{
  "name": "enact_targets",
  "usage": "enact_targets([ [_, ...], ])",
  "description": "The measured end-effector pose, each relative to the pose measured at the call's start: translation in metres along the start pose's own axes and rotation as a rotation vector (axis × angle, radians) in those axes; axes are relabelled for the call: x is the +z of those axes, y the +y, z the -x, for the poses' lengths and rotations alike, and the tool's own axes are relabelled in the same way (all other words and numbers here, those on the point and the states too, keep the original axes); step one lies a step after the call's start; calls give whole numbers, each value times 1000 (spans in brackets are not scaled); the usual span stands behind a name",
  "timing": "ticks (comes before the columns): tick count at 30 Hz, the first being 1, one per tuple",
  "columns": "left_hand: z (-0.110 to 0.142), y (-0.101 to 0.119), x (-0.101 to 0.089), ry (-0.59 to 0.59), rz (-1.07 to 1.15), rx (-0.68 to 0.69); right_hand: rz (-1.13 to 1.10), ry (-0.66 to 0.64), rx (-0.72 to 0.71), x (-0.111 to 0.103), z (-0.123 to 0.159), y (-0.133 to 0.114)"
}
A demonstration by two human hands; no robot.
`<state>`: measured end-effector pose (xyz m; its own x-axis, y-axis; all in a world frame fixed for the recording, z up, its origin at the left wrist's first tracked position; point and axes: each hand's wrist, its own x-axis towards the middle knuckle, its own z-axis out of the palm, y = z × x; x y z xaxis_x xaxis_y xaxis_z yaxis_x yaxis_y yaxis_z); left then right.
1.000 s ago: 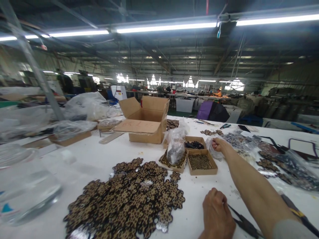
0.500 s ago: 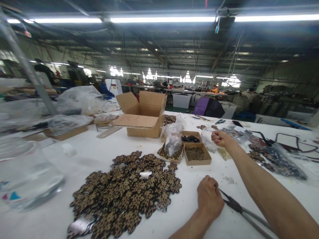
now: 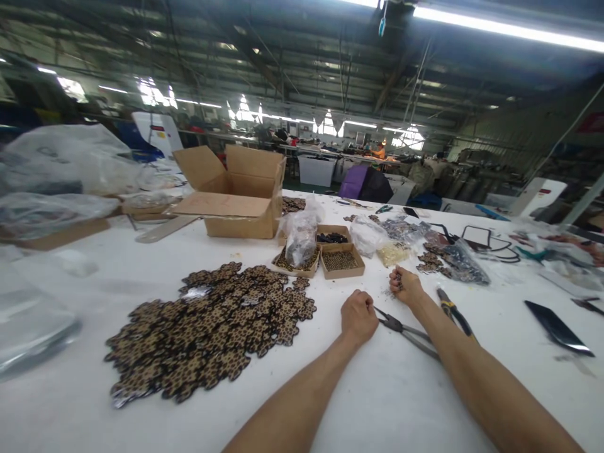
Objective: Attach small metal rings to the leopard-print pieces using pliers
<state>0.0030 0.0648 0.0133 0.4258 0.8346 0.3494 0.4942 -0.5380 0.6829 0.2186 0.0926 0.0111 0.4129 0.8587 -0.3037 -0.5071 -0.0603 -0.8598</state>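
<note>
My left hand (image 3: 359, 318) is closed in a fist on the white table, and whatever its fingers hold is hidden. Beside its fingertips lies the tip of long-handled dark pliers (image 3: 394, 324), whose handles run under my right forearm. My right hand (image 3: 406, 287) is curled over a scatter of tiny pieces, with small greyish bits showing between its fingers; their exact kind is too small to tell. To the left spreads a heap of leopard-print flower-shaped patches (image 3: 212, 321). A small cardboard tray (image 3: 343, 274) of brass-coloured bits stands beyond my hands.
An open cardboard box (image 3: 240, 228) stands at the back left. Plastic bags (image 3: 370, 236) lie behind the trays. Yellow-handled pliers (image 3: 455, 311) and a dark phone-like slab (image 3: 559, 327) are at right. Wire frames (image 3: 476, 236) sit farther back; a clear container (image 3: 33, 314) is at far left.
The view has turned to the right. My right hand has come back from beside the plastic bag to the loose tiny pieces near the pliers. My left hand stays closed by the pliers' tip.
</note>
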Motion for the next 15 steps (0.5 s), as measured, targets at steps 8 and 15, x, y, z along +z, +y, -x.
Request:
enact_targets([
  [8, -2, -1, 4, 10, 16, -12, 6, -4, -180, -11, -2, 11],
  [15, -2, -7, 8, 47, 42, 23, 129, -67, -336, -9, 6, 17],
])
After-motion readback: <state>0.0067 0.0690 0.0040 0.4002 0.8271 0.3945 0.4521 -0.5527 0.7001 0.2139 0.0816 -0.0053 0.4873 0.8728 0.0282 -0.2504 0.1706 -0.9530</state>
